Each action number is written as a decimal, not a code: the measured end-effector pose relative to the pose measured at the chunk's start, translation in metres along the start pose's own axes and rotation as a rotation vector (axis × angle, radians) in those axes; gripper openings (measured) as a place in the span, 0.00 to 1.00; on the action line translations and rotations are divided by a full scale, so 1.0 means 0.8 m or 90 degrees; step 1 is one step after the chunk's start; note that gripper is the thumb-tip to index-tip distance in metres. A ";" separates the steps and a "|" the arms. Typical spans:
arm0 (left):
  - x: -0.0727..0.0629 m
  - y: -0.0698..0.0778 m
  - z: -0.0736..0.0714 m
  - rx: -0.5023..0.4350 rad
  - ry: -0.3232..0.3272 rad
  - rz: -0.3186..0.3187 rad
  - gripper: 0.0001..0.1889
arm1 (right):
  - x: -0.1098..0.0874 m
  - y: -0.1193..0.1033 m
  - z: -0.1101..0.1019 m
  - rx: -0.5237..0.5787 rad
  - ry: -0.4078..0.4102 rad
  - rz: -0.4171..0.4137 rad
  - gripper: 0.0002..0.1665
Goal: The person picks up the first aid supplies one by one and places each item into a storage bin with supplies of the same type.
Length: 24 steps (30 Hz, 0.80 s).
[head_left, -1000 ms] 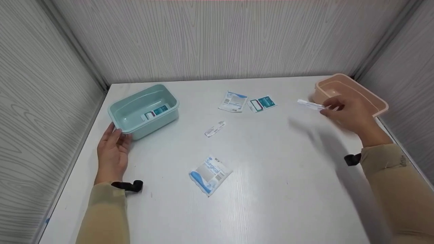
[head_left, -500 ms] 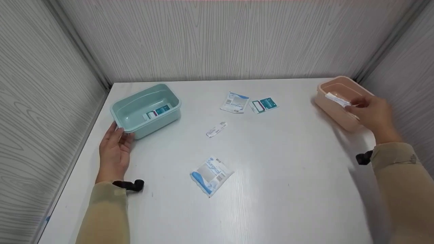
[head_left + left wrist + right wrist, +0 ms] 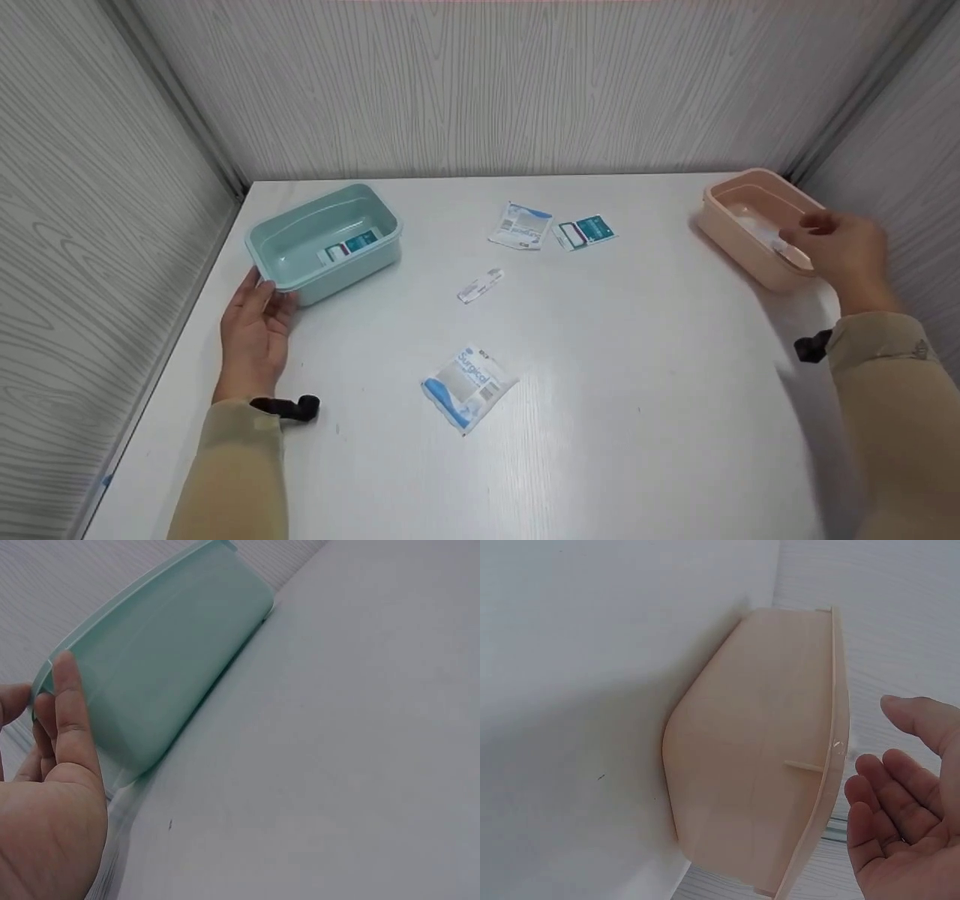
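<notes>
My left hand [image 3: 255, 330] holds the near left corner of a teal plastic box [image 3: 349, 275], thumb and fingers about its rim [image 3: 97, 626]. A small green-and-white packet [image 3: 351, 246] lies inside that box. Over the near right end of a peach plastic box [image 3: 739, 244] hovers my right hand [image 3: 847, 251]. Its fingers are loosely bent with thumb apart and nothing between them in the right wrist view. A white strip packet [image 3: 756, 229] lies in the peach box, partly hidden by the hand.
On the white table [image 3: 600, 420] lie a large "Surgical" packet [image 3: 469, 388] in the front middle and a narrow white strip packet [image 3: 481, 286]. Farther back are a smaller blue-and-white packet [image 3: 522, 226] and a green-and-white packet [image 3: 586, 232]. Panel walls enclose the back and sides.
My right hand has moved right, over the peach box, and let the white strip packet go into it. The left hand stays at the teal box.
</notes>
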State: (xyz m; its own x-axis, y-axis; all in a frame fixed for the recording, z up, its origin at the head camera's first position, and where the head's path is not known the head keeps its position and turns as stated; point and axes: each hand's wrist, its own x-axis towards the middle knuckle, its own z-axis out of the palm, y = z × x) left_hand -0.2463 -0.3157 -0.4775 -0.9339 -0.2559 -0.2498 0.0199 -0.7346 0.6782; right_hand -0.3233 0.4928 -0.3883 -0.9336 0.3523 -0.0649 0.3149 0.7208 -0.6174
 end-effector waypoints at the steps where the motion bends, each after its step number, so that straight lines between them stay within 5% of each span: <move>1: 0.001 0.001 0.000 0.003 -0.002 0.002 0.41 | 0.001 -0.001 0.001 0.000 -0.001 0.001 0.43; 14: 0.004 0.004 -0.002 0.023 0.011 0.019 0.39 | -0.004 -0.032 0.032 0.034 0.013 -0.092 0.42; 24: 0.004 -0.003 -0.001 0.030 0.024 0.023 0.36 | -0.013 -0.075 0.075 0.044 0.011 -0.216 0.34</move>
State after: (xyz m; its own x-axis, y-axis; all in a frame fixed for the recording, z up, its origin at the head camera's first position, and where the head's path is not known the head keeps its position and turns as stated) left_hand -0.2491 -0.3153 -0.4801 -0.9188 -0.3054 -0.2500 0.0356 -0.6949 0.7182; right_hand -0.3427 0.4101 -0.3976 -0.9798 0.1109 0.1663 -0.0251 0.7570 -0.6529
